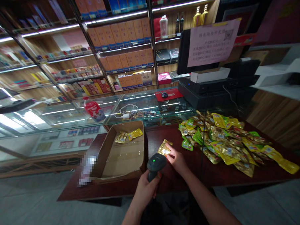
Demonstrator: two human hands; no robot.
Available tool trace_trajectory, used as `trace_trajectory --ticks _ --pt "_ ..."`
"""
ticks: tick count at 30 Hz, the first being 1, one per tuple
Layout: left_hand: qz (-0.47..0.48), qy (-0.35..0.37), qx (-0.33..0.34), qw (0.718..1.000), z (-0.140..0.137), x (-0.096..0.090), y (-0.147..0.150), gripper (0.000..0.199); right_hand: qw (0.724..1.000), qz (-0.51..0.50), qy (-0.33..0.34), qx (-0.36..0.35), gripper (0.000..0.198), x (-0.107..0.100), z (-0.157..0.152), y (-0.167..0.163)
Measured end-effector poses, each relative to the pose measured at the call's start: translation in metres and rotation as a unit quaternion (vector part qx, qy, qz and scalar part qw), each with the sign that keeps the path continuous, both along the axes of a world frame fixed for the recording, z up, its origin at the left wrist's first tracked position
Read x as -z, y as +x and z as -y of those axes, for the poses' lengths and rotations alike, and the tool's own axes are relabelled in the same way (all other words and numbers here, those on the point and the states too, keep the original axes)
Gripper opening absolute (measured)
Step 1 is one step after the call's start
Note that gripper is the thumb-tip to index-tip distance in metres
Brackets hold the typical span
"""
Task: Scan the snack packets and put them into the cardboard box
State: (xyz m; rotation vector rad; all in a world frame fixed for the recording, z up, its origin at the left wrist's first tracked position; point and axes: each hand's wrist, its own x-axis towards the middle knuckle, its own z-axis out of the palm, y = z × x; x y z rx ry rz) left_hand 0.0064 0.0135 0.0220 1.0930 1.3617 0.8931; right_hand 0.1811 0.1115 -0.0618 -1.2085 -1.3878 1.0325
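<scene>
My left hand (147, 188) is wrapped round the handle of a dark barcode scanner (156, 161), whose small green light is lit. Just beyond the scanner head, my right hand (176, 159) grips a gold snack packet (164, 147) at its right edge, and a bright patch lies on the packet. To the left stands an open cardboard box (118, 161) with one gold packet (121, 137) and one yellow packet (135, 134) inside. A large heap of gold, yellow and green snack packets (220, 138) spreads over the right side of the table.
The dark red wooden table (154, 136) adjoins a glass display counter (140, 100). A red and white bottle (93, 109), a mouse (164, 95) on a red mat and a monitor (183, 51) are on the counter. Stocked shelves (123, 38) line the back.
</scene>
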Motion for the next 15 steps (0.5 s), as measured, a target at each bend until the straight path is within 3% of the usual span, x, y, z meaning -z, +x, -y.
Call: trace_trajectory --ticks 5,9,12,15 --pt "-0.002 -0.001 -0.005 1.0 -0.005 0.004 0.001 0.044 1.0 -0.027 -0.008 -0.006 0.066 0.001 0.001 -0.001" --pt "0.014 -0.013 -0.014 1.0 -0.008 0.02 0.001 0.044 0.995 -0.092 0.001 0.029 0.065 0.0 0.0 0.002" --pt "0.027 -0.032 -0.028 0.999 -0.009 0.036 -0.001 0.043 0.992 -0.112 0.021 0.048 0.053 -0.019 -0.007 0.001" --pt "0.04 -0.034 -0.027 0.998 -0.009 0.045 -0.002 0.039 0.992 -0.118 0.042 -0.005 0.04 -0.056 -0.026 -0.016"
